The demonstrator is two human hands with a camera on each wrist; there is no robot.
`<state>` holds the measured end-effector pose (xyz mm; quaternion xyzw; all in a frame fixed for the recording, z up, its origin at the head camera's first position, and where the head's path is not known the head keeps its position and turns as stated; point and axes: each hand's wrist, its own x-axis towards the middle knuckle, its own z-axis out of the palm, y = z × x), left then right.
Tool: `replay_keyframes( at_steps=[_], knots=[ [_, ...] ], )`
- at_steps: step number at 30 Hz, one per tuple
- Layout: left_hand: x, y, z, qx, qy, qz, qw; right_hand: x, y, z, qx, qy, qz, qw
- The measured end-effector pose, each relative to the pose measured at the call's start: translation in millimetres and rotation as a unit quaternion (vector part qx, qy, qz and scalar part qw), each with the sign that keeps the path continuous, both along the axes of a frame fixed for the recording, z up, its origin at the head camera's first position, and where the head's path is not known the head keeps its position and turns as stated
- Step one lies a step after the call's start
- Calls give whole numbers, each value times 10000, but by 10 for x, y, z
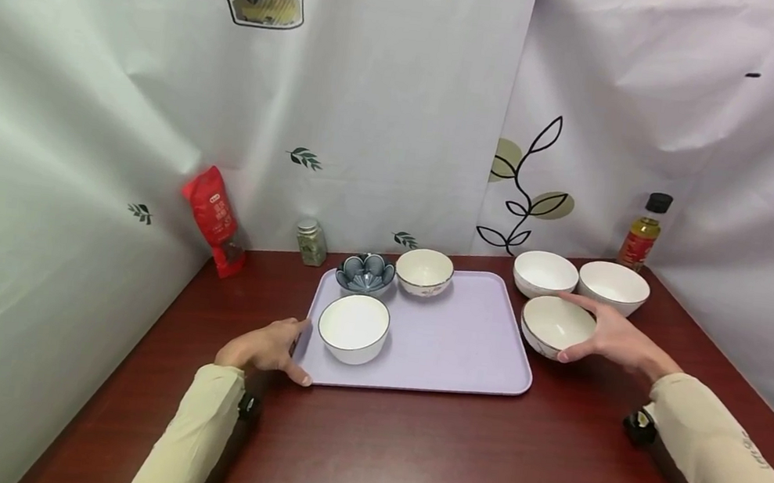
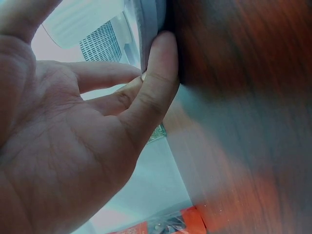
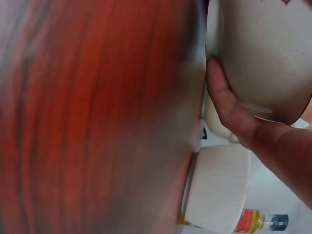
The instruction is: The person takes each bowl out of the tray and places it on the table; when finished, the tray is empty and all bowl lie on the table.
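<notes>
My left hand (image 1: 270, 346) holds the front left corner of a lilac tray (image 1: 455, 335), thumb at the front edge and fingers along the left side. In the left wrist view its fingers (image 2: 158, 68) touch the tray's edge. Just off the tray's right side, my right hand (image 1: 614, 336) grips a cream bowl (image 1: 555, 322) with a dark rim, thumb in front and fingers behind. The right wrist view shows that bowl (image 3: 263, 53) close over the table. On the tray stand a white bowl (image 1: 353, 328), a blue petal-shaped bowl (image 1: 365, 273) and a cream patterned bowl (image 1: 424, 273).
Behind my right hand stand two white bowls, one on the left (image 1: 545, 274) and one on the right (image 1: 613, 287). An oil bottle (image 1: 641, 233) is in the back right corner. A glass jar (image 1: 311, 242) and a red packet (image 1: 218, 220) stand at the back left, against the curtain (image 1: 388, 100).
</notes>
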<state>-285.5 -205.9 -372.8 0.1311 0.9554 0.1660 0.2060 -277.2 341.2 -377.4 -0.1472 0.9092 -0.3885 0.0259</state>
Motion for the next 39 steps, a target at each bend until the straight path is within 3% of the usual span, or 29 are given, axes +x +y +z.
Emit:
replay_keyframes(
  at_steps=[9,16,30,35,39],
  knots=[
    [1,1,3,67,-57,70,9999,-73,21,-34,107,-18,-82,9999],
    [1,5,21,1,-113,160,9998,-114,8,35,575,38,43,9983],
    [-2,21,2,-39,-128,148,9998,-151,-13,50,801,42,204,9966],
    [-4,25,20,-115,-39,21,9999,-165,-23,104,1102,96,386,9931],
    [-5,21,23,-93,-53,22,9999,-166,-45,219,1682,275,509,9840]
  ],
)
